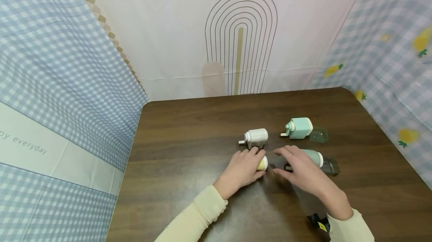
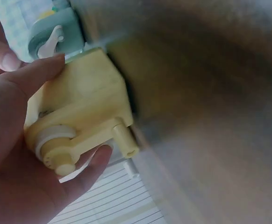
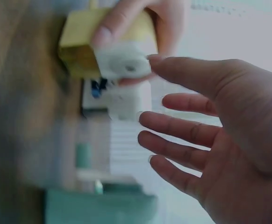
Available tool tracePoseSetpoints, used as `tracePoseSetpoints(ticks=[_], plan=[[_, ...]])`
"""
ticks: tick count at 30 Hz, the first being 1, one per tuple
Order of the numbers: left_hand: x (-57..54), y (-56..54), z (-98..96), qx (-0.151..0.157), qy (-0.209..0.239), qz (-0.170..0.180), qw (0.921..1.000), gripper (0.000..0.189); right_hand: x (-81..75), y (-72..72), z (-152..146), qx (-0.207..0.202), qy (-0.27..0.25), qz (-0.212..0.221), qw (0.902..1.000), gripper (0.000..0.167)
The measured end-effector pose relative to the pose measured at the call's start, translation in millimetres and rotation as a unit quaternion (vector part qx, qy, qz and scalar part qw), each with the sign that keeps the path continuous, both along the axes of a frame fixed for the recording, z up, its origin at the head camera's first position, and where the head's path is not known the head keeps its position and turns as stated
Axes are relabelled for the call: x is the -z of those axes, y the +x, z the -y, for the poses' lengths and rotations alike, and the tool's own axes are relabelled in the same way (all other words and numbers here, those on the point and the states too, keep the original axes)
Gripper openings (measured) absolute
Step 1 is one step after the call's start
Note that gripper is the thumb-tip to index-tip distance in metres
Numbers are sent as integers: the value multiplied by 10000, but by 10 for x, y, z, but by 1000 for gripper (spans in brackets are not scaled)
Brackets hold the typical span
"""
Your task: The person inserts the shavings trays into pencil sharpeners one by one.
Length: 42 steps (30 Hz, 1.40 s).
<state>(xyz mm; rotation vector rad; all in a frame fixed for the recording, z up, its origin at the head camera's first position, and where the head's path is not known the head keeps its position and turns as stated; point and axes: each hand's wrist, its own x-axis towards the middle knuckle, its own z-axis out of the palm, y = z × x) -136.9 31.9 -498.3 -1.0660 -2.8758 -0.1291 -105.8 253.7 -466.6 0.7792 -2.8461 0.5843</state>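
My left hand (image 1: 241,169) grips a yellow hand-crank pencil sharpener (image 1: 262,164) low over the table. In the left wrist view, thumb and fingers wrap the sharpener's body (image 2: 87,84), and its crank handle (image 2: 125,141) sticks out. The right wrist view shows my right hand (image 3: 239,126) with fingers spread, nothing between them. Its thumb tip is close to the sharpener's white end (image 3: 126,60); whether they touch, I cannot tell. In the head view a dark blur lies between the hands. Just beyond the left hand sits a white sharpener (image 1: 258,137).
A mint sharpener (image 1: 300,128) lies at the back right beside a clear tray (image 1: 318,136). Partly behind my right hand is a grey-green sharpener (image 1: 313,157), with a dark clear tray (image 1: 331,166) at its end. Near the right sleeve lies a black item (image 1: 314,219) with a yellow label.
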Motion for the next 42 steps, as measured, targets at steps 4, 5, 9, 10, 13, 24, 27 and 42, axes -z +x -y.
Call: tracePoseSetpoints(ticks=[4, 5, 9, 10, 13, 24, 27, 42], plan=[[-63, -16, 5, 108, -85, -19, 9999, 60, -104, 11, -183, 140, -170, -381, 9990, 57], [-81, -16, 5, 137, -90, -53, 9999, 62, -123, 17, -233, 203, -199, -412, 9987, 59], [-164, -17, -6, 260, 52, -237, 9994, 69, -175, 51, -428, 457, -316, -310, 9980, 71], [-186, -21, -6, 275, 116, -275, 9992, 71, -182, 61, -470, 507, -349, -276, 9977, 73], [-273, -36, 6, 221, 357, -291, 9987, 80, -185, 92, -579, 627, -463, -223, 9967, 80], [-449, -162, 211, -257, 1104, -27, 9936, 102, -109, 170, -819, 945, -908, -48, 9914, 100], [-442, -170, 232, -257, 1136, 31, 9932, 103, -82, 183, -880, 1069, -872, 124, 9904, 106], [-472, -25, -414, 190, 514, -83, 9985, 91, -84, 167, -1273, 1176, -118, 686, 9906, 128]])
